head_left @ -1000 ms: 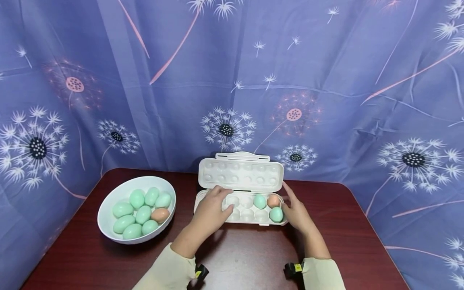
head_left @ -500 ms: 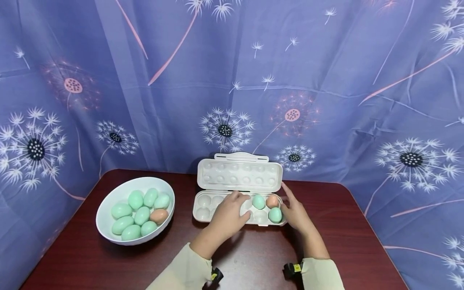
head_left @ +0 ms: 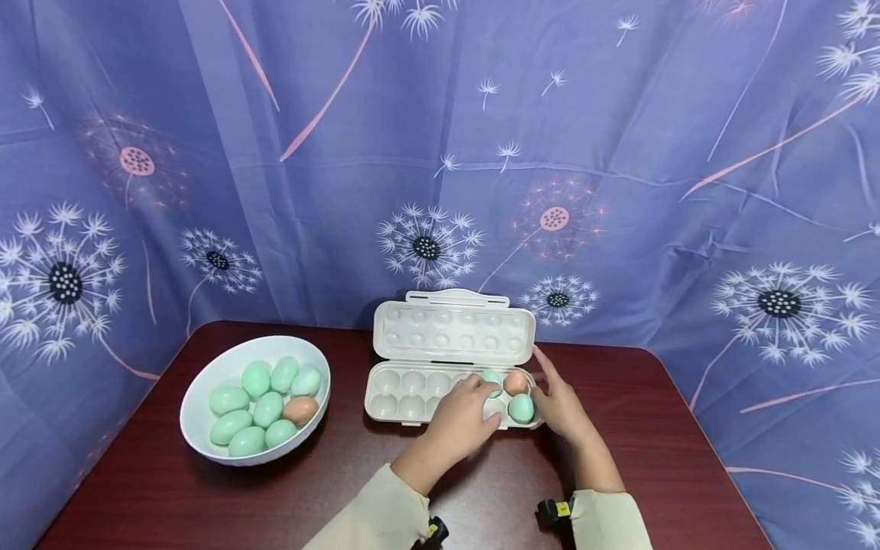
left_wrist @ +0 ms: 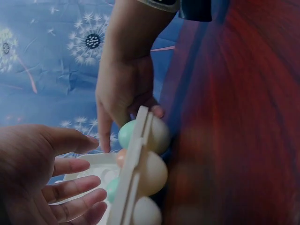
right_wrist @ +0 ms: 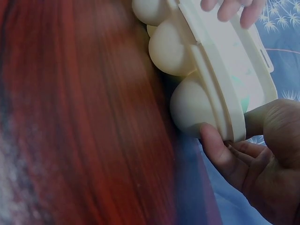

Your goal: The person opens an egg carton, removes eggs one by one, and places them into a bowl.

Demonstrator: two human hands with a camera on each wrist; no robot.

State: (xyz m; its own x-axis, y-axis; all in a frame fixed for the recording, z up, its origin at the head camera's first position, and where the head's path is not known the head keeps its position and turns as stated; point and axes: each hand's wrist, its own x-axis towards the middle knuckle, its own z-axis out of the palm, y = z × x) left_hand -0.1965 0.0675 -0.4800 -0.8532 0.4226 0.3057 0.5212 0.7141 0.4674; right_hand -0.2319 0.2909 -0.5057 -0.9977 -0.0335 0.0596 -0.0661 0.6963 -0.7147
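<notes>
A white plastic egg carton (head_left: 385,420) with its lid (head_left: 454,347) raised stands on the table. At its right end sit a green egg (head_left: 521,409) in front, a brown egg (head_left: 516,382) behind it and another green egg (head_left: 491,376) to the left of the brown one, partly covered by fingers. My left hand (head_left: 462,418) hovers over the carton near that covered egg, its fingers loosely spread and pinching nothing in the left wrist view. My right hand (head_left: 565,409) grips the carton's right end, thumb (right_wrist: 213,145) against an outer cup.
A white bowl (head_left: 195,420) with several green eggs (head_left: 268,410) and one brown egg (head_left: 301,410) stands at the left of the dark red wooden table (head_left: 495,496). A blue dandelion-print curtain (head_left: 330,229) hangs close behind the carton.
My left hand has moved rightward along the carton, from its left cups toward the eggs at the right end. My right hand has stayed at the carton's end. The eggs keep their places.
</notes>
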